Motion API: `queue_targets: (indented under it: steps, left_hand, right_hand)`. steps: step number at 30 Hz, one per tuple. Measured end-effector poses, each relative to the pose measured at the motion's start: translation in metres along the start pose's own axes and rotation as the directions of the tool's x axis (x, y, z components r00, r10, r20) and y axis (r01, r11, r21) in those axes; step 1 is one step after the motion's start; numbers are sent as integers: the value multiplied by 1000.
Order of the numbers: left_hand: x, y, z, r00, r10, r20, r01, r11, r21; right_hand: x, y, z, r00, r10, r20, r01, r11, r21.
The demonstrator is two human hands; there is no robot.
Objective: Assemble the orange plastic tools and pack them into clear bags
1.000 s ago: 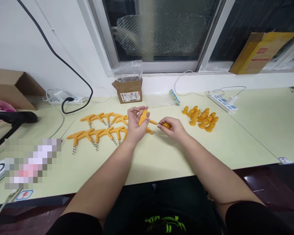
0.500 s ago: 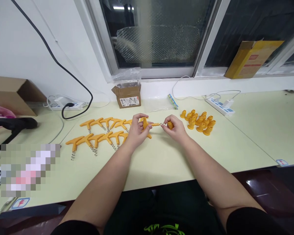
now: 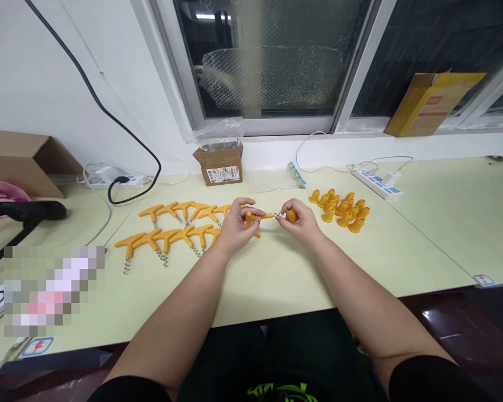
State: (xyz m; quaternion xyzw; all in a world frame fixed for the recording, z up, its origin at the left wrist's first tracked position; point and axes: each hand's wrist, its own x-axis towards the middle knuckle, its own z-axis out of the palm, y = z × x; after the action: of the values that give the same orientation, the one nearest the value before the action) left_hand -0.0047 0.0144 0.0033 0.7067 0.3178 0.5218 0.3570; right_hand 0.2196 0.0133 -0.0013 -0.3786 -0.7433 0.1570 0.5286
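Observation:
My left hand (image 3: 236,228) is closed around the yellow T-handle of a corkscrew (image 3: 269,216), whose ribbed shank and wire spiral point to the right. In my right hand (image 3: 302,219) sits a yellow flared sleeve (image 3: 292,215), while the thumb and forefinger pinch at the spiral's tip. Both hands are just above the table, close together. Left of them lie two rows of yellow-handled corkscrews (image 3: 164,241), partly covered by my left hand. Several yellow flared sleeves (image 3: 342,208) stand grouped beyond my right hand.
A small open cardboard box (image 3: 221,167) and a clear plastic bag (image 3: 270,180) are at the back by the window. Power strips (image 3: 378,183) with cables lie along the wall. A black cable (image 3: 129,134) hangs at the left, near a larger carton (image 3: 20,156).
The corkscrew's handle has turned and tipped within my left fingers. My right hand keeps its pinch at the spiral's tip. The whole view has shifted slightly.

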Motion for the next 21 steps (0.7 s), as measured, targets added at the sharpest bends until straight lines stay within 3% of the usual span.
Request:
queue_targets:
  steps: [10,16,21]
  left_hand:
    - [1,-4,-1,998,58,-7,-57,997,51]
    - [3,-6,0,988,151,-43,-150,988,29]
    - [4,-5,-2,983,174,-55,-154,954,255]
  right_hand:
    - [-2,0,1,999,39,-15,-39,999,29]
    - [-2,0,1,989,146,-14,-145,987,72]
    - [-1,-1,1,981,186,-49,-181,979,93]
